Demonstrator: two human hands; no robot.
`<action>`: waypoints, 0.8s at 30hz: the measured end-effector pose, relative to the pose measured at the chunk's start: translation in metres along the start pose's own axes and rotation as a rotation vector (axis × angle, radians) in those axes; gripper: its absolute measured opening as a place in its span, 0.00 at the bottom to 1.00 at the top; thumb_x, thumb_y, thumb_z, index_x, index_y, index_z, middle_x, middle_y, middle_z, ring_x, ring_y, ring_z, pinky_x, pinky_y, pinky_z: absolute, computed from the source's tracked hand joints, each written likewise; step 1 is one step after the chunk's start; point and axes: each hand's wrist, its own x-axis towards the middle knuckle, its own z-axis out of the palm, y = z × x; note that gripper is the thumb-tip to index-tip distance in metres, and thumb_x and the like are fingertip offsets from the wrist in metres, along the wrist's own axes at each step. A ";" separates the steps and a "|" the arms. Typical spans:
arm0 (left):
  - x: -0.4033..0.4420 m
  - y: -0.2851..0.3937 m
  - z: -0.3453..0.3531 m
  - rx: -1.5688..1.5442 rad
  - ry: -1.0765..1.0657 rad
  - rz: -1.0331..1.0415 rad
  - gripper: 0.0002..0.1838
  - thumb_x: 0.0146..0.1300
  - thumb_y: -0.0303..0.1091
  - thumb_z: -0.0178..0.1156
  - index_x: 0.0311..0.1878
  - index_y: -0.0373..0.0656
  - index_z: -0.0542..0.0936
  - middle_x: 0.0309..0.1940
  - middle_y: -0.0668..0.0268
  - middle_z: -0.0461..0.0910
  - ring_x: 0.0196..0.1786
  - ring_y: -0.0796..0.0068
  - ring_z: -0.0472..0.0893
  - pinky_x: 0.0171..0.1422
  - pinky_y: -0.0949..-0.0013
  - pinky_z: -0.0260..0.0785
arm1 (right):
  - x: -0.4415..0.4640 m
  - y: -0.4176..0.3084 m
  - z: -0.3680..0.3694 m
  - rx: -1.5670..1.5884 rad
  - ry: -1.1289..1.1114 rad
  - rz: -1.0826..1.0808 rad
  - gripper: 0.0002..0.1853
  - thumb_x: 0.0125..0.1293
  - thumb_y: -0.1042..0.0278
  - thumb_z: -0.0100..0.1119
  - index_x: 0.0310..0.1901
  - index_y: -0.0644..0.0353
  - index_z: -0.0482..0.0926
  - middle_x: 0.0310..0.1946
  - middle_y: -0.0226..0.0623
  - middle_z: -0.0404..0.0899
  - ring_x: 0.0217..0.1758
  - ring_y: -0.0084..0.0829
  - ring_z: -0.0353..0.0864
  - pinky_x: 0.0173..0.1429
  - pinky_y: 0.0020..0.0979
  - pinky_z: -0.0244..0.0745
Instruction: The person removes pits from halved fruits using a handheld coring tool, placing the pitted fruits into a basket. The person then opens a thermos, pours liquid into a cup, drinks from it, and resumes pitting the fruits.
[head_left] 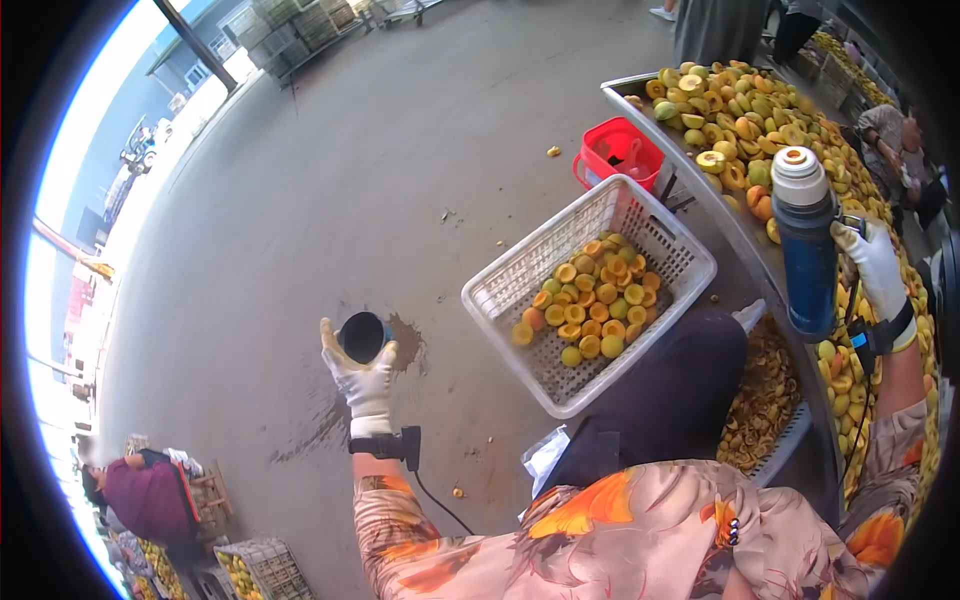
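My gloved left hand is closed around a dark cup, held out over the floor with its opening facing me. A wet patch shows on the concrete around and below the cup. On the other side, my gloved right hand grips the handle of a blue thermos. The thermos stands upright beside the heap of halved fruit, its white top uncovered by any cup. Whether its base rests on something I cannot tell. Black bands with cables circle both wrists.
A white plastic crate with fruit halves stands before my knees, a red bucket behind it. The metal table edge runs along my right. Below it sits a container of fruit scraps. Other people work at right and lower left.
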 end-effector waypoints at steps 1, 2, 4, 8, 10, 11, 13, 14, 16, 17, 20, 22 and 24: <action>0.001 0.016 0.021 -0.066 -0.055 0.047 0.61 0.43 0.20 0.76 0.81 0.46 0.53 0.68 0.58 0.65 0.67 0.62 0.72 0.75 0.60 0.68 | -0.008 -0.009 0.000 0.000 -0.013 -0.010 0.21 0.69 0.48 0.70 0.41 0.61 0.80 0.16 0.21 0.68 0.13 0.16 0.67 0.18 0.23 0.64; 0.003 0.034 0.042 -0.133 -0.114 0.095 0.61 0.43 0.19 0.75 0.81 0.45 0.52 0.67 0.59 0.65 0.67 0.64 0.72 0.73 0.61 0.70 | -0.015 -0.018 0.001 0.000 -0.027 -0.019 0.20 0.68 0.48 0.70 0.39 0.60 0.80 0.16 0.22 0.69 0.13 0.16 0.67 0.18 0.23 0.64; -0.001 0.078 0.082 -0.220 -0.227 0.206 0.62 0.42 0.19 0.75 0.81 0.43 0.52 0.64 0.60 0.67 0.65 0.67 0.74 0.70 0.64 0.73 | -0.032 -0.037 -0.002 -0.020 -0.053 0.013 0.19 0.68 0.50 0.71 0.38 0.60 0.80 0.18 0.23 0.72 0.15 0.17 0.70 0.21 0.23 0.65; -0.021 0.167 0.157 -0.365 -0.449 0.297 0.62 0.41 0.19 0.76 0.81 0.39 0.52 0.62 0.59 0.71 0.62 0.66 0.78 0.70 0.64 0.73 | -0.052 -0.066 -0.002 -0.126 -0.128 0.052 0.20 0.65 0.51 0.73 0.39 0.63 0.82 0.23 0.25 0.78 0.23 0.17 0.74 0.29 0.25 0.69; -0.034 0.206 0.186 -0.380 -0.510 0.420 0.63 0.40 0.22 0.79 0.80 0.37 0.52 0.63 0.55 0.71 0.63 0.64 0.78 0.69 0.62 0.73 | -0.054 -0.073 -0.003 -0.207 -0.196 0.108 0.21 0.64 0.50 0.73 0.41 0.64 0.84 0.25 0.28 0.80 0.27 0.18 0.76 0.33 0.27 0.70; -0.042 0.223 0.203 -0.402 -0.489 0.509 0.63 0.40 0.23 0.80 0.80 0.35 0.52 0.63 0.53 0.71 0.63 0.64 0.78 0.69 0.61 0.73 | -0.054 -0.074 -0.003 -0.262 -0.223 0.119 0.22 0.64 0.49 0.73 0.42 0.65 0.85 0.27 0.31 0.81 0.30 0.20 0.77 0.36 0.28 0.71; -0.053 0.252 0.222 -0.520 -0.594 0.569 0.62 0.40 0.24 0.81 0.79 0.33 0.53 0.62 0.52 0.72 0.62 0.61 0.80 0.68 0.60 0.74 | -0.057 -0.090 0.003 -0.425 -0.282 0.070 0.24 0.64 0.48 0.73 0.45 0.66 0.85 0.30 0.37 0.83 0.35 0.24 0.80 0.42 0.31 0.73; -0.058 0.263 0.232 -0.574 -0.599 0.604 0.61 0.39 0.28 0.82 0.77 0.33 0.57 0.59 0.49 0.74 0.60 0.52 0.79 0.65 0.54 0.74 | -0.055 -0.079 0.003 -0.403 -0.316 0.092 0.28 0.63 0.44 0.73 0.47 0.66 0.85 0.31 0.39 0.83 0.38 0.28 0.80 0.45 0.32 0.74; -0.066 0.283 0.244 -0.623 -0.648 0.641 0.59 0.36 0.30 0.81 0.75 0.34 0.61 0.56 0.46 0.75 0.58 0.43 0.78 0.64 0.46 0.72 | -0.052 -0.073 0.004 -0.486 -0.378 0.068 0.35 0.63 0.35 0.69 0.52 0.65 0.84 0.36 0.44 0.85 0.43 0.36 0.83 0.50 0.36 0.76; -0.070 0.291 0.249 -0.640 -0.655 0.660 0.58 0.36 0.29 0.80 0.75 0.35 0.62 0.56 0.46 0.75 0.58 0.43 0.78 0.64 0.46 0.72 | -0.051 -0.071 0.005 -0.518 -0.403 0.069 0.37 0.63 0.32 0.67 0.54 0.65 0.83 0.40 0.47 0.85 0.46 0.41 0.85 0.53 0.39 0.77; -0.077 0.302 0.261 -0.648 -0.706 0.673 0.57 0.36 0.30 0.79 0.75 0.38 0.63 0.56 0.47 0.76 0.59 0.42 0.77 0.65 0.44 0.70 | -0.053 -0.076 0.008 -0.675 -0.385 0.109 0.41 0.62 0.28 0.64 0.57 0.65 0.82 0.47 0.53 0.85 0.55 0.50 0.84 0.60 0.43 0.77; -0.078 0.310 0.261 -0.591 -0.741 0.680 0.57 0.36 0.30 0.79 0.75 0.38 0.63 0.57 0.47 0.75 0.60 0.42 0.76 0.67 0.44 0.68 | -0.051 -0.078 0.008 -0.723 -0.383 0.113 0.41 0.62 0.28 0.64 0.58 0.63 0.82 0.48 0.55 0.85 0.57 0.52 0.83 0.62 0.44 0.76; -0.080 0.312 0.265 -0.574 -0.759 0.692 0.59 0.35 0.26 0.79 0.77 0.37 0.62 0.54 0.53 0.76 0.58 0.50 0.78 0.66 0.53 0.71 | -0.048 -0.081 0.008 -0.785 -0.381 0.128 0.40 0.62 0.29 0.64 0.58 0.62 0.82 0.49 0.55 0.85 0.58 0.53 0.83 0.63 0.44 0.76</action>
